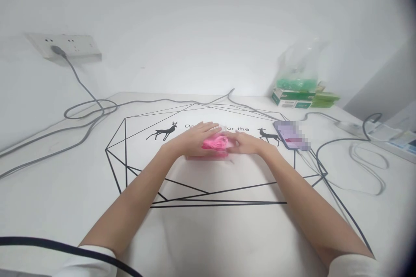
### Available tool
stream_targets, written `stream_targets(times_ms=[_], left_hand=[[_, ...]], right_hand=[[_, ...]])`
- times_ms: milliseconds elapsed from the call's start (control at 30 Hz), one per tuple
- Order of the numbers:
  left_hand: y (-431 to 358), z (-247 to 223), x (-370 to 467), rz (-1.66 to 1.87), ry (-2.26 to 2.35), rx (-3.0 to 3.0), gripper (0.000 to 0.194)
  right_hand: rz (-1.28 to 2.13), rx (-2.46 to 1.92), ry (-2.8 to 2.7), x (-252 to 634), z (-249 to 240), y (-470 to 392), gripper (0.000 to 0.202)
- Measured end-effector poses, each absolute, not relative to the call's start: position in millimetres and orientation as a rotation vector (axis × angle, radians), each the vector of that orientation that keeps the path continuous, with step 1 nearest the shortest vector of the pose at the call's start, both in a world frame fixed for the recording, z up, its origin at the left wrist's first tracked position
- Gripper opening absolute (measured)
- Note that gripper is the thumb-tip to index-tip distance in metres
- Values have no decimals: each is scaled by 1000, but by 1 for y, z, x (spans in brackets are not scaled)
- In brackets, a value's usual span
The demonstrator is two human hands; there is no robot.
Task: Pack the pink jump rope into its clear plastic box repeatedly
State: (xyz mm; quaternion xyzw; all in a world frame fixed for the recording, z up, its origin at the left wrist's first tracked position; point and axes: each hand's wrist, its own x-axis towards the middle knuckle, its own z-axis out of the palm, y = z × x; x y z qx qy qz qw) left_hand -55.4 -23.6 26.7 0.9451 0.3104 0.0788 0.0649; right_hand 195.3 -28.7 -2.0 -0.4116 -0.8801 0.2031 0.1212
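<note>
A bright pink bundle in what looks like clear wrapping (215, 143) lies on the white tabletop in the middle of the view. My left hand (198, 137) covers its left part from above, fingers laid across the top and thumb along the near side. At the right end, my right hand (242, 142) grips the wrapping, its fingertips close to those of my left hand. Much of the bundle is hidden under my hands, and exactly what is inside cannot be made out.
A phone (291, 135) with a cable lies right of my hands. Behind it, a plastic bag (297, 73) rests on green-and-white boxes (292, 98). A power strip (383, 138) stands at far right. Grey cables (94, 110) run from a wall socket (73, 46); a black cable (65, 246) crosses my left sleeve.
</note>
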Motion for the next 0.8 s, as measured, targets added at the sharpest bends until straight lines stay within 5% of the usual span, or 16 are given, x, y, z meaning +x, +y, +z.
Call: stream_targets(times_ms=[133, 800], left_hand=[[-19, 12, -60, -25, 1110, 2745, 94], [-16, 2, -60, 75, 1091, 2738, 88]], right_hand=[[333, -1146, -2614, 197, -15, -28, 73], [271, -1063, -2563, 194, -33, -28, 77]])
